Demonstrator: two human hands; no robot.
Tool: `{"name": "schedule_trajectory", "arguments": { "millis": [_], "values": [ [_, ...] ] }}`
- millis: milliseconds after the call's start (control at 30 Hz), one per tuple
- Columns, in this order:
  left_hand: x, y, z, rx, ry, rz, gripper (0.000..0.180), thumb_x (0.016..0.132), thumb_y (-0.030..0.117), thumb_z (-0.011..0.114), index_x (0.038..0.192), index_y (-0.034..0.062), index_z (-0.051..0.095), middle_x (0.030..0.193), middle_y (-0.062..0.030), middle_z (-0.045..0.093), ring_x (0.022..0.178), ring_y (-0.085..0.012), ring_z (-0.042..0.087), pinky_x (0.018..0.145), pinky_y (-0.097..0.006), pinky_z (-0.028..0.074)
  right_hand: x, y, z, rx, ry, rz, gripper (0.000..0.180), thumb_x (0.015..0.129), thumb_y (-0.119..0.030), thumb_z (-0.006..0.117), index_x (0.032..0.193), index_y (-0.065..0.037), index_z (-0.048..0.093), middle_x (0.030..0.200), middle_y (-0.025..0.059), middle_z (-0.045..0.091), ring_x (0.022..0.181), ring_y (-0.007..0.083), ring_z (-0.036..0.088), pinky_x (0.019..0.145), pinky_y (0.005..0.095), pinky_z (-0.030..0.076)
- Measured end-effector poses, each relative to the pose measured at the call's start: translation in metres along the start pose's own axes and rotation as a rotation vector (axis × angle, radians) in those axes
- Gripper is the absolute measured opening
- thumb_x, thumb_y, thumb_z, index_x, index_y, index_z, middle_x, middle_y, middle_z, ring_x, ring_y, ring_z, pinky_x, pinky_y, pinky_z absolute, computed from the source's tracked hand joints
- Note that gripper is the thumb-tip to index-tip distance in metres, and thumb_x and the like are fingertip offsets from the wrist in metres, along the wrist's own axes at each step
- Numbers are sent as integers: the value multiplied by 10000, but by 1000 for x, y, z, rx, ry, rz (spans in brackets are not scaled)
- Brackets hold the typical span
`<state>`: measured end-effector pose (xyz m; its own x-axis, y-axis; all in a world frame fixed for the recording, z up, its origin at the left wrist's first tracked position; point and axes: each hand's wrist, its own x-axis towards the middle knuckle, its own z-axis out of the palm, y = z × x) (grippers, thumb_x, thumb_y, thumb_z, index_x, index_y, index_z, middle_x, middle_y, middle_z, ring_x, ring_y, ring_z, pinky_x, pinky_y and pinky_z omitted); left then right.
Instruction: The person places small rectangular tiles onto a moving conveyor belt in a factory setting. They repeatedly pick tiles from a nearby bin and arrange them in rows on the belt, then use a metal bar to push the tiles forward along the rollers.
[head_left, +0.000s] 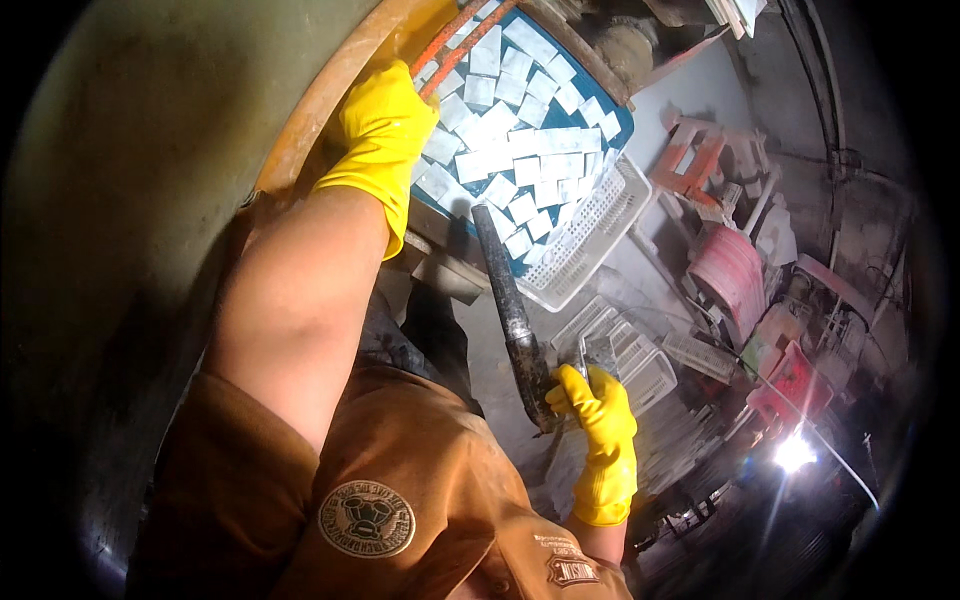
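Observation:
My left hand (385,115), in a yellow rubber glove, is closed around the near end of a pair of orange-red bars (458,40) that look like tong handles; their far ends run out of view. To the right, my right hand (600,415), also in a yellow glove, is closed at the lower end of a long dark metal tube (507,305). The tube slants up toward a blue tray (622,125). Many flat whitish rectangular pieces (508,90) lie spread over the tray, and the tube's upper tip overlaps its near edge.
A white perforated plastic basket (580,270) sits against the tray's right side, with a grey crate (645,365) below it. Red and pink plastic stools (728,275) clutter the right. A bright lamp (795,454) shines at lower right. A large curved brownish-rimmed surface (290,130) borders the left.

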<state>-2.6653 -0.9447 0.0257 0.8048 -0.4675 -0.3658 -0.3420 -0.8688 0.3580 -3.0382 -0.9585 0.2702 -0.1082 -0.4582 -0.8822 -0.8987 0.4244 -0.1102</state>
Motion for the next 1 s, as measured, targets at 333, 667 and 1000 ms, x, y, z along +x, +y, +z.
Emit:
{"name": "schedule_trajectory", "arguments": {
  "millis": [333,667,1000],
  "values": [
    [3,-2,7,20,38,0,576,891,469,852,1320,110,715,1255,-184,776,1144,-391,767,930,-517,612,-9,16,16,19,-7,15,526,980,-478,802,1134,25,785,923,119,818,848,206,754,821,346,566],
    [12,-6,12,24,22,25,622,913,502,832,1383,121,688,1297,-188,759,1170,-396,759,940,-539,608,-10,32,31,87,-8,-3,503,990,-441,815,1144,36,778,938,132,817,857,213,755,833,356,578],
    [10,-5,7,16,-7,18,613,935,522,815,1384,126,687,1299,-176,758,1176,-387,757,951,-526,604,-13,43,51,128,22,1,503,1000,-441,810,1149,38,771,938,129,817,841,211,752,819,349,578]
  ]
}}
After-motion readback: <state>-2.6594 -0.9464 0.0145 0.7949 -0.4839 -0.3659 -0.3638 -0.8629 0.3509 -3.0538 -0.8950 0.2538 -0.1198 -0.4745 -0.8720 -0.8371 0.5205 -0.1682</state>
